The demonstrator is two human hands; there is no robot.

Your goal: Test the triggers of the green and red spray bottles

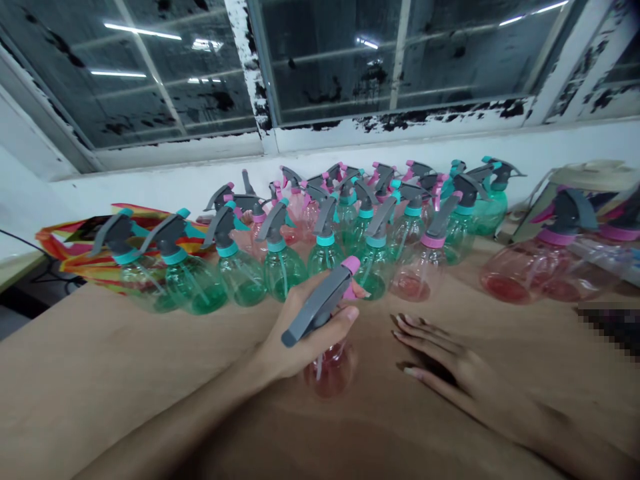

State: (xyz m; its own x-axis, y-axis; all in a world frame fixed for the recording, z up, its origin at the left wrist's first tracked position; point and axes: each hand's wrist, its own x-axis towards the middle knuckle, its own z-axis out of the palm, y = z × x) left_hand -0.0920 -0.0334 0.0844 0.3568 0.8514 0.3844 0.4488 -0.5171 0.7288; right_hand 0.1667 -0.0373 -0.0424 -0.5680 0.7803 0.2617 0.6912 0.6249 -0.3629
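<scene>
The person's left hand [296, 333] closes around the neck of a pink trigger spray bottle [329, 377], hiding its collar; the bottle stands at the near middle of the wooden table [125, 373]. The right hand [457, 360] lies palm down, fingers slightly spread. Behind, green spray bottles [200, 290] partly hide others, and the right edge crops a pink-collared bottle [620, 233].

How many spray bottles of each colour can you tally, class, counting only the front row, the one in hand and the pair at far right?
Green bottles: 6
Pink bottles: 4 (one in the row, one in the left hand, two at far right)
Total: 10
</scene>
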